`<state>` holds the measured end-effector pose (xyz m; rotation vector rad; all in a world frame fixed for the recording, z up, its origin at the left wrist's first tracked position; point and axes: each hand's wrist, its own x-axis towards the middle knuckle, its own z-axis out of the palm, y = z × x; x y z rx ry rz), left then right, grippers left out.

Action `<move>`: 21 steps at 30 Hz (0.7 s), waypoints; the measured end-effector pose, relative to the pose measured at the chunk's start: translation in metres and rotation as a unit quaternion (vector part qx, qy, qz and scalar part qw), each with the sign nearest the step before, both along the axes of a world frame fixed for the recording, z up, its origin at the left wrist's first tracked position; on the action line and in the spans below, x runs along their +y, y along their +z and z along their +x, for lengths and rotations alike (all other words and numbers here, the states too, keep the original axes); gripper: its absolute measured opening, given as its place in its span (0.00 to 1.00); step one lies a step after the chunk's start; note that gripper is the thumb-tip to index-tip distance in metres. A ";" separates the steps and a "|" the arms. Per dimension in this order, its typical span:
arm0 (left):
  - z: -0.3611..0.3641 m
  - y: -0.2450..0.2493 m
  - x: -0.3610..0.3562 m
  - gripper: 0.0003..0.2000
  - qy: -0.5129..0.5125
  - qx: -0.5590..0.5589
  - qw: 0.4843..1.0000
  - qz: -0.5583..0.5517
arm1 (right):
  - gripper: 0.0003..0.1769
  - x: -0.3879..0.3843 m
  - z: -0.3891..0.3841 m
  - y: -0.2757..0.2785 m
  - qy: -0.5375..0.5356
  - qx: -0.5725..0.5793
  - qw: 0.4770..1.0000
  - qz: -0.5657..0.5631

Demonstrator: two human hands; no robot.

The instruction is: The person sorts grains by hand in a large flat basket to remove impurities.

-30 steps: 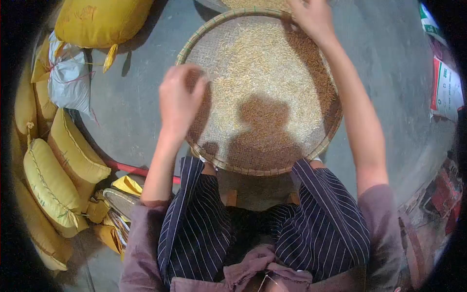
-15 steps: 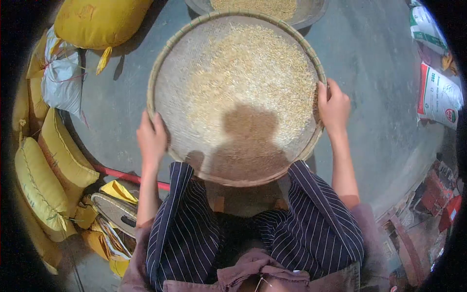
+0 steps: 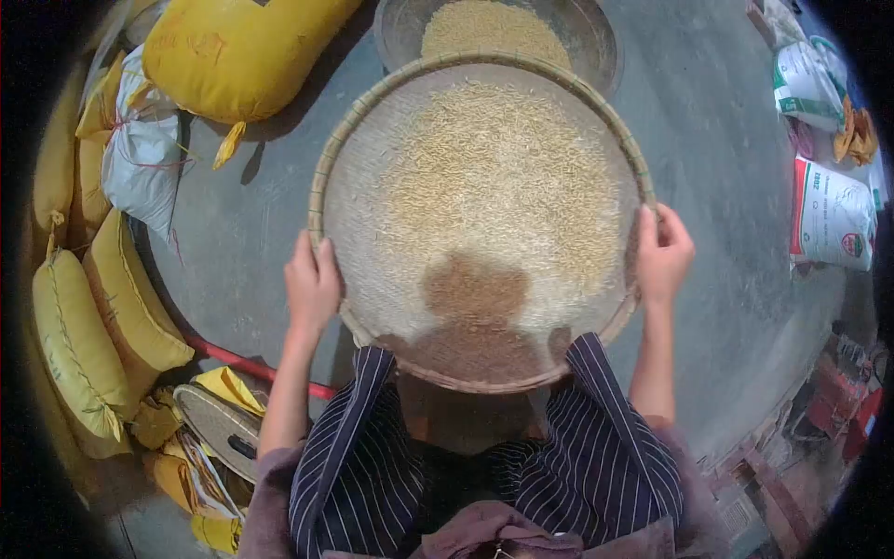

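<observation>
A round woven winnowing tray (image 3: 349,186) with a bound bamboo rim is held over my knees. My left hand (image 3: 313,284) grips its left rim, thumb on the inner side. My right hand (image 3: 663,252) is closed round the right rim at about the same height. Across the middle and upper part of the tray spreads a layer of pale golden grain (image 3: 503,177), which looks like unhusked rice. A dark shadow falls on the near part. Most of the fingers are hidden under the rim.
Beyond the tray stands a wide metal basin (image 3: 603,47) with a heap of grain. Stuffed yellow sacks (image 3: 233,56) and a white bag (image 3: 140,163) lie to the left, by a red pole (image 3: 251,365). Printed bags (image 3: 833,214) sit at right on the grey floor (image 3: 736,307).
The tray and both my hands appear lower and slightly farther right in view. Grain in the tray has shifted and spread. The surroundings have also shifted with the camera.
</observation>
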<state>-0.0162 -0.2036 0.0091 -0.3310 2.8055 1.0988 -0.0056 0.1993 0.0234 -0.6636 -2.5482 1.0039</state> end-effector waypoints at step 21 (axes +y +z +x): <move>-0.010 -0.031 -0.041 0.11 0.028 0.067 0.997 -0.021 | 0.10 -0.032 0.021 -0.006 0.007 -0.009 0.992 -0.124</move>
